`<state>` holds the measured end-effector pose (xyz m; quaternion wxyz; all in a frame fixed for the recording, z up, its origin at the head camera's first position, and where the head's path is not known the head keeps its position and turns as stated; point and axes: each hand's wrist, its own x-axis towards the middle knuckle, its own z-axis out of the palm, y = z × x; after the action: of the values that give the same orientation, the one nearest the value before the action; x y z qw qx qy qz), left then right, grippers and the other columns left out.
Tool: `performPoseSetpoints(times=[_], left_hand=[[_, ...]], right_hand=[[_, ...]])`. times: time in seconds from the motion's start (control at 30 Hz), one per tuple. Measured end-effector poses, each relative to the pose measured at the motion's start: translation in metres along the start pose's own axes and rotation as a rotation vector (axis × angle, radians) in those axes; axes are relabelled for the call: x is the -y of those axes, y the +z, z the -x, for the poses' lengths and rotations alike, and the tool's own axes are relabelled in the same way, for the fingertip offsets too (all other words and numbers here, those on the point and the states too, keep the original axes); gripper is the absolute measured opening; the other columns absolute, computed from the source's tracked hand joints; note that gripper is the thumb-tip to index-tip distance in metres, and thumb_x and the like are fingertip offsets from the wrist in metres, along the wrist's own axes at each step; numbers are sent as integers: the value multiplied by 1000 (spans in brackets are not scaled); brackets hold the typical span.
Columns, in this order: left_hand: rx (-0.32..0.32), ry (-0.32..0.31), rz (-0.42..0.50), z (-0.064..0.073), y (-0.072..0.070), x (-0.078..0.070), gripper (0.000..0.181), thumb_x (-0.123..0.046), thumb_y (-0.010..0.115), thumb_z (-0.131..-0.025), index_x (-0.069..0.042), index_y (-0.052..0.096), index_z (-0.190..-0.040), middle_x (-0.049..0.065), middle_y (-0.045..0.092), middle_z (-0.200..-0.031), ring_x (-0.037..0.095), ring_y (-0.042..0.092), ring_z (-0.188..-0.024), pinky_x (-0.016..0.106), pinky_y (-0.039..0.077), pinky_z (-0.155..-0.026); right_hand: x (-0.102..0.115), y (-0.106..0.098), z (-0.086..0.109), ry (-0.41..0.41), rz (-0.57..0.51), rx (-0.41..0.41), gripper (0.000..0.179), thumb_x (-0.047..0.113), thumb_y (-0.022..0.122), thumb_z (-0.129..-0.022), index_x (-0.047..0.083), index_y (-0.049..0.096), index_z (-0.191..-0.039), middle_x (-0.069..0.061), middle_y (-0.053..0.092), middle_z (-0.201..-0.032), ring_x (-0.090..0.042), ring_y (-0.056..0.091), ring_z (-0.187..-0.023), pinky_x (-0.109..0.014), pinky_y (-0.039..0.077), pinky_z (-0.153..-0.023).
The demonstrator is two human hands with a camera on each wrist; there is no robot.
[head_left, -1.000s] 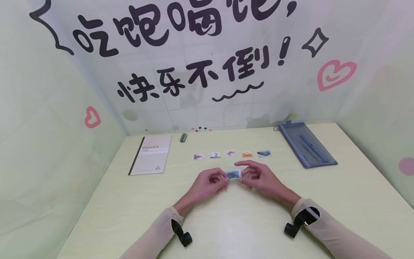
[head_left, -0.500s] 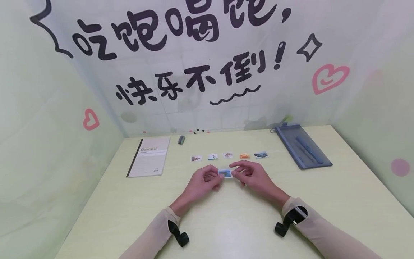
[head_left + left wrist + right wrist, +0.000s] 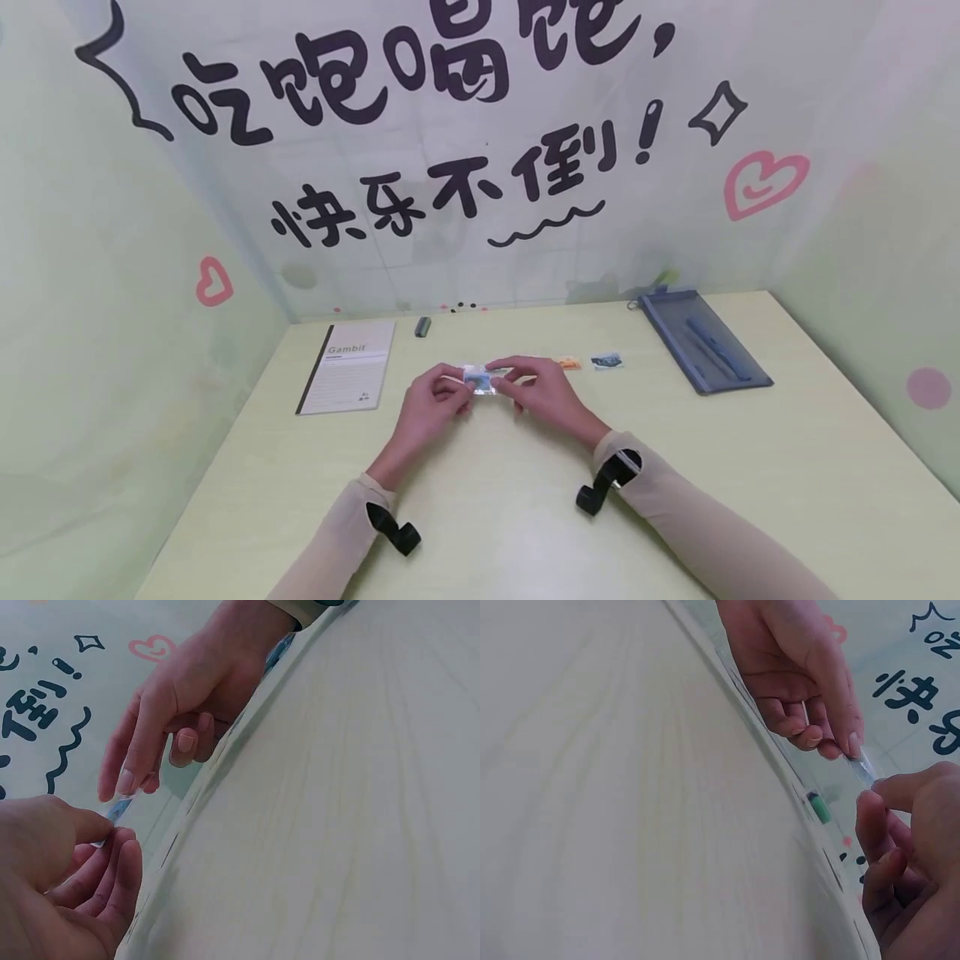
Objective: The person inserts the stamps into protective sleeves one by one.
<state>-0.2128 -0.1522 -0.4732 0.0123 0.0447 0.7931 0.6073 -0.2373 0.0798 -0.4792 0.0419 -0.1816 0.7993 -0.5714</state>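
Observation:
Both hands hold one small stamp-like picture card [image 3: 478, 381] with a blue picture and a pale border, raised above the table. The left hand [image 3: 429, 410] pinches its left end between thumb and fingers. At the other end, the right hand [image 3: 546, 392] pinches it, as the right wrist view of the card [image 3: 864, 771] shows. An orange picture card [image 3: 570, 363] and a dark blue one [image 3: 607, 361] lie flat behind the right hand. The other cards of that row are mostly hidden by the hands and the held card.
At the back left lies a white notebook [image 3: 348, 367] marked "Gambit". A small dark-and-green block [image 3: 423, 327], perhaps an eraser, is beside it. A blue mesh pouch [image 3: 705, 342] with a pen inside lies at the back right. Printed cloth walls surround the pale table [image 3: 480, 517].
Both hands have carried the picture card left and slightly away from the body, over the left part of the row. Several cards there are now covered. The head view has shifted slightly.

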Motion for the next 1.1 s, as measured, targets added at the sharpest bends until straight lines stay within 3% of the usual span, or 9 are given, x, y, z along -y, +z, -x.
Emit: performPoseSetpoints(times=[0.13,0.37,0.6,0.87,1.1], left_hand=[[-50,25,-81,-4,-19,3,23,-19,80,-101,-10,70,-119,13,82,-96,19,77,-81,24,60,-74],[-152,85,-283,-12,-49,9,22,-22,81,-100,-12,72,-117,8,83,-98,19,78,-90,25,60,-80],[-207,145,-379,-24,-60,16,19,-13,81,-99,-9,72,-116,9,79,-103,22,75,-95,33,62,-89],[-276,66,-448,-28,-75,18,19,-14,78,-100,-11,72,-118,9,80,-103,24,74,-92,37,58,-83],[-271,-9,-558,-27,-83,21,22,-18,77,-100,-17,72,-121,6,81,-104,22,70,-89,33,50,-74]], right_hand=[[5,15,-18,-15,-16,-11,18,29,79,-102,29,81,-119,-1,81,-104,-22,67,-58,-27,48,-55],[9,44,-47,-35,-15,36,18,19,81,-99,17,79,-117,-4,80,-100,-17,67,-61,-26,51,-59],[13,63,-69,-117,171,0,21,15,82,-97,13,79,-118,-1,79,-96,-9,61,-66,-22,48,-63],[25,79,-88,-121,308,65,26,15,81,-98,13,79,-124,-1,78,-104,-11,58,-72,-24,45,-64],[29,94,-96,-74,445,115,32,19,82,-97,15,78,-129,-2,76,-117,-17,68,-102,-33,54,-87]])
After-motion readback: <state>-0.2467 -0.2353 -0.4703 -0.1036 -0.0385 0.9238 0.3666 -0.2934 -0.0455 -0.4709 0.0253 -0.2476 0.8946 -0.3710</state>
